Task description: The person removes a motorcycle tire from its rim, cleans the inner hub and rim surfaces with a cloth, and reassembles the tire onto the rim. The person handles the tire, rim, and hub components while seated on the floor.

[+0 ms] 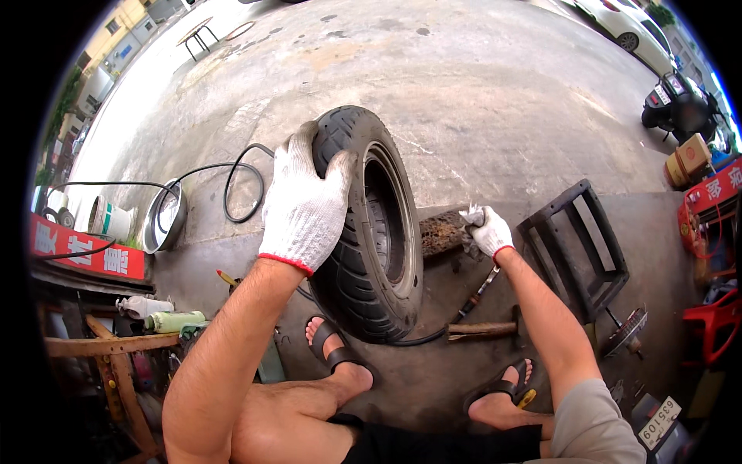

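A black tire [357, 278] with a treaded outer face stands upright before me, its hollow side turned to the right. In a white knit glove with a red cuff, my left hand [308, 203] grips its upper tread, thumb near the sidewall. My right hand [493, 233], gloved alike, is closed round a crumpled greyish-white rag [469, 223], to the right of the tire and apart from it. Behind the rag lies a rough brown block [440, 233], partly hidden by the tire. Below my right hand, a metal hose fitting [485, 284] runs to a black hose.
A hammer [483, 330] lies on the concrete between my feet and the block. To the right are a dark metal frame [576, 247] and a red stool [711, 329]. A metal basin [166, 218], a white bucket [112, 219] and a looping black hose [226, 197] are left.
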Available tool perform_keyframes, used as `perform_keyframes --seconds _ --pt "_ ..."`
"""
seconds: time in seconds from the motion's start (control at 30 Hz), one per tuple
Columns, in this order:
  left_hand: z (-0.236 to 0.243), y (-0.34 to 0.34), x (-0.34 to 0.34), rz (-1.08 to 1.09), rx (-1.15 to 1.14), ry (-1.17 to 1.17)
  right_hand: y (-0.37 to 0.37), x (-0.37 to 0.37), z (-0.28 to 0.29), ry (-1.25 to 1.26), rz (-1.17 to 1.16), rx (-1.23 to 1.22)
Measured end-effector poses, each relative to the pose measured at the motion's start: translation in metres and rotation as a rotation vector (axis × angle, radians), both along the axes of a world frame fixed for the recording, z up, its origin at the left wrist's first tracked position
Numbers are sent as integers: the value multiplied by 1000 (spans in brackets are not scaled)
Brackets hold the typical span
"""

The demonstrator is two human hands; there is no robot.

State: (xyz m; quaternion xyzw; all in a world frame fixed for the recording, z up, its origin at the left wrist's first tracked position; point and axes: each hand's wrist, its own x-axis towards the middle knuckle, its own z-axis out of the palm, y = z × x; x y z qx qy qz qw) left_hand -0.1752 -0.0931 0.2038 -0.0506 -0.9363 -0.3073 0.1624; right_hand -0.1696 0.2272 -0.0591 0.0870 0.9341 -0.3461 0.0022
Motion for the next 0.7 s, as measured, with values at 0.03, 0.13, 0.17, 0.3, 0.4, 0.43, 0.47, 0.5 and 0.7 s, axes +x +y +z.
perform_keyframes --seconds 0.03,0.13,0.17,0.3,0.4,0.43,0.47,0.5,0.7 --pt "0 1 -1 -11 4 -1 -3 -2 10 117 -9 -16" --pt "1 -1 -1 -41 -25 23 -46 -28 47 500 56 -130" --pt "0 -5 0 -50 -58 43 -66 -39 57 582 112 -127" --pt "-1 5 0 -48 -38 26 -120 -60 85 701 331 -192" --pt "3 11 -1 -52 -33 19 -138 -69 62 504 452 7" --pt "2 8 -2 -55 -50 27 -145 -66 54 492 415 -26" --pt "1 6 -4 -60 -63 35 -147 -61 46 480 375 -55" --pt "0 6 -5 -67 -75 44 -148 -56 39 484 358 -59" --pt "4 6 0 -35 -37 3 -123 4 22 -56 532 -200"
